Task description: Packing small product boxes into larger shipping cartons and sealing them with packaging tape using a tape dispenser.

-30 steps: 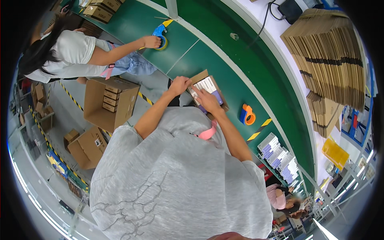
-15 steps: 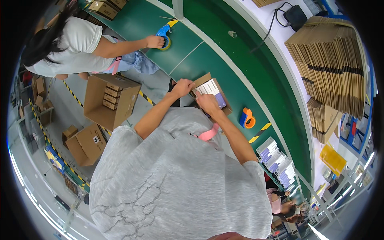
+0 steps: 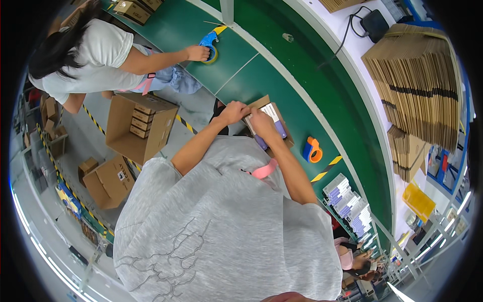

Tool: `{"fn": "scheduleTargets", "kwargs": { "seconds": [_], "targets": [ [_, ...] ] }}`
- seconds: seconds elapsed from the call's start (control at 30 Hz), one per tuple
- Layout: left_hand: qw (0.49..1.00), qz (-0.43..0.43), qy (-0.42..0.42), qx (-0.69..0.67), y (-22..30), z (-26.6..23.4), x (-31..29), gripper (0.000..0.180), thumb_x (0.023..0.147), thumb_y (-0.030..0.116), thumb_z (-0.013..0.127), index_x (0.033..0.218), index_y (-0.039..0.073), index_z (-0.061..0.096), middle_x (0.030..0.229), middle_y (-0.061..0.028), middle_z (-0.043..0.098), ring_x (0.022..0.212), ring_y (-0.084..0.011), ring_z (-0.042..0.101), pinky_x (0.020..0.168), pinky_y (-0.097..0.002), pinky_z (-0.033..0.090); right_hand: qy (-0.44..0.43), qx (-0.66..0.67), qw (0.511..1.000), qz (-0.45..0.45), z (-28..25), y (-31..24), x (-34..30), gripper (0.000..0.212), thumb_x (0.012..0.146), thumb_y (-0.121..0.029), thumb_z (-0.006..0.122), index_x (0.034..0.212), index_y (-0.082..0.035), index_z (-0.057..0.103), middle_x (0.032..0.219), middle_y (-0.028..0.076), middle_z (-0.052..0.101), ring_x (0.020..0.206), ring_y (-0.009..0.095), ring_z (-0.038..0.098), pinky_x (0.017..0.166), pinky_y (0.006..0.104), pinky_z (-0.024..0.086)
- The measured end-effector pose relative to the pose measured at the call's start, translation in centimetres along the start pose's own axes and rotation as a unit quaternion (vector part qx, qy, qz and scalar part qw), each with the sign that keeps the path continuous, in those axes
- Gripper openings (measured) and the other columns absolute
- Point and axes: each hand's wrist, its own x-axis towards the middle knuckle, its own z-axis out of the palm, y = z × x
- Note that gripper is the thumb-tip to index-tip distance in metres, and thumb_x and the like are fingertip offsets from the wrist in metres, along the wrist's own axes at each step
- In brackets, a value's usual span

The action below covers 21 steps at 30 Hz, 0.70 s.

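A small open cardboard box point(image 3: 261, 101) stands on the green table in front of me. White-and-purple cartons point(image 3: 276, 120) are packed inside it. My left hand point(image 3: 234, 112) is closed on the box's left edge, fingertips bent over the rim. Close beside it, my right hand point(image 3: 262, 124) reaches over the cartons with its fingers curled down toward that same edge. What the right fingertips grip, if anything, is hidden. The two hands nearly touch and cover the left part of the box.
An orange-and-blue tape dispenser point(image 3: 312, 150) lies right of the box, with stacked white-and-purple cartons point(image 3: 347, 204) beyond. At left, a co-worker point(image 3: 93, 55) holds a blue tape dispenser point(image 3: 208, 40). Large open cardboard boxes point(image 3: 163, 126) stand on the floor. Flattened cardboard point(image 3: 412, 85) is stacked far right.
My right hand has shifted toward the upper left, closer to my left hand, its fingers now curled further down. More of the cartons' right side shows.
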Motion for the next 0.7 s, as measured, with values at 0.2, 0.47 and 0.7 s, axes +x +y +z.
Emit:
{"fn": "scheduleTargets", "kwargs": {
  "seconds": [0.2, 0.47, 0.7],
  "targets": [
    [0.999, 0.013, 0.014, 0.05, 0.9, 1.0, 0.5, 0.03, 0.091, 0.028, 0.056, 0.083, 0.002, 0.068, 0.081, -0.0243, 0.065, 0.078, -0.0447, 0.062, 0.072, -0.0497, 0.051, -0.018, 0.204, 0.977, 0.064, 2.6, 1.7, -3.1, 0.022, 0.095, -0.015, 0.047, 0.103, 0.001, 0.06, 0.096, 0.023, 0.067, 0.094, 0.038, 0.065, 0.083, 0.0444, 0.051],
    [0.976, -0.067, 0.162, 0.131, -4.1, -0.5, 1.9, 0.031, 0.088, 0.027, 0.056, 0.081, -0.001, 0.069, 0.082, -0.0281, 0.064, 0.08, -0.0448, 0.065, 0.072, -0.0528, 0.052, 0.288, 0.322, 0.838, -0.332, -25.1, -16.7, -16.8, 0.017, 0.074, -0.003, 0.057, 0.085, -0.003, 0.07, 0.078, 0.006, 0.071, 0.07, 0.018, 0.068, 0.06, 0.0313, 0.053],
    [0.915, -0.2, 0.225, -0.269, -7.2, -6.2, 5.0, 0.036, 0.092, 0.024, 0.059, 0.097, -0.011, 0.064, 0.088, -0.0193, 0.067, 0.076, -0.0334, 0.068, 0.076, -0.0435, 0.059, 0.384, 0.074, 0.864, -0.316, -32.3, -18.9, -27.4, 0.011, 0.085, -0.022, 0.064, 0.081, -0.014, 0.07, 0.072, -0.001, 0.069, 0.068, 0.013, 0.066, 0.061, 0.0238, 0.055]
  ]
}}
